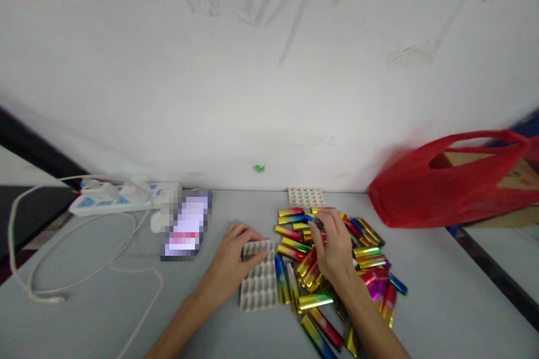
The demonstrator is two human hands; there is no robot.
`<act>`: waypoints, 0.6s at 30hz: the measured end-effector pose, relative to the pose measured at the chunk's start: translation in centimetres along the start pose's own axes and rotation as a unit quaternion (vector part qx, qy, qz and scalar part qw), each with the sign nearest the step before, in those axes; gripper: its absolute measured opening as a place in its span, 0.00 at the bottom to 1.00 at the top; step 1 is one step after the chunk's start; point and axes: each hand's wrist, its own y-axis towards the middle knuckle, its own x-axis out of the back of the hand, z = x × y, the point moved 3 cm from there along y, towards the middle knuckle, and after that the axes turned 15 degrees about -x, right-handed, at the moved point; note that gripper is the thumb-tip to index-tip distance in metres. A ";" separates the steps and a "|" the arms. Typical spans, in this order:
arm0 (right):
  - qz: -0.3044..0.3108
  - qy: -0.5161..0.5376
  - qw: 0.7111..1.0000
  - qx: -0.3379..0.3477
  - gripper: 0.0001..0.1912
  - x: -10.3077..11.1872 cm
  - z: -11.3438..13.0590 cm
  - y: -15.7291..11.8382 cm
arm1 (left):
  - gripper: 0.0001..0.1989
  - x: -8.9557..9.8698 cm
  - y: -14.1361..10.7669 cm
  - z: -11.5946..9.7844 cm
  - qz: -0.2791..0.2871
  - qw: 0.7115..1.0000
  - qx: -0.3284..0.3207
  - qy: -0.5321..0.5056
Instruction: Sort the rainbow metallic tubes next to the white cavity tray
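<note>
A pale grey tray (257,289) with rows of small pockets lies on the table. My left hand (236,252) holds its upper left part, the thumb lying across the pockets and the fingers at the far edge. To the right is a loose pile of shiny lighters (316,299) in gold, red, green, blue and purple. Over the pile's far side, my right hand (334,247) is closed, thumb and fingers pinching a blue lighter (310,218) with a dark end. Part of that lighter is hidden by the fingers.
A second pocketed tray (306,197) stands against the wall. At left are a phone (187,225), a white power strip (126,196) and loose white cables (122,247). A red bag (446,185) with cardboard inside occupies the right side.
</note>
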 end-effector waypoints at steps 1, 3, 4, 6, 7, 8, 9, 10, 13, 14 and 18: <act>-0.004 0.003 1.000 0.008 0.06 0.1 0.1 0.1 | 0.05 0.0 0.0 0.0 0.000 1.000 0.000 0.001; -0.007 0.009 1.000 0.022 0.08 0.5 0.5 0.3 | 0.06 0.0 0.0 0.0 0.001 1.000 0.000 0.003; -0.005 0.012 1.000 0.028 0.09 0.9 1.0 0.3 | 0.06 0.0 0.0 0.0 0.001 1.000 -0.001 0.004; 0.003 0.017 0.999 0.039 0.10 1.9 2.6 -0.1 | 0.07 0.1 0.1 0.0 0.002 1.000 0.000 0.003; 0.012 0.017 0.999 0.045 0.11 2.5 3.7 -0.7 | 0.07 0.1 0.1 0.1 0.003 1.000 0.000 0.002; 0.020 0.015 0.998 0.053 0.10 3.0 4.8 -1.4 | 0.07 0.1 0.1 0.1 0.003 1.000 0.001 0.001; 0.047 0.005 0.997 0.063 0.08 3.4 5.9 -2.5 | 0.07 0.1 0.0 0.1 0.004 1.000 0.001 -0.001; 0.088 -0.018 0.992 0.083 0.06 3.5 6.9 -3.8 | 0.07 0.2 0.0 0.2 0.005 1.000 0.001 -0.002; 0.091 -0.111 0.982 0.125 0.10 3.7 8.2 -8.0 | 0.07 0.2 0.0 0.2 0.002 1.000 -0.001 -0.006; 0.082 -0.134 0.978 0.140 0.12 3.7 8.0 -9.3 | 0.07 0.2 0.0 0.3 0.000 1.000 -0.002 -0.007; 0.070 -0.188 0.965 0.172 0.14 3.5 5.7 -11.6 | 0.07 0.3 0.1 0.1 0.000 1.000 -0.005 -0.008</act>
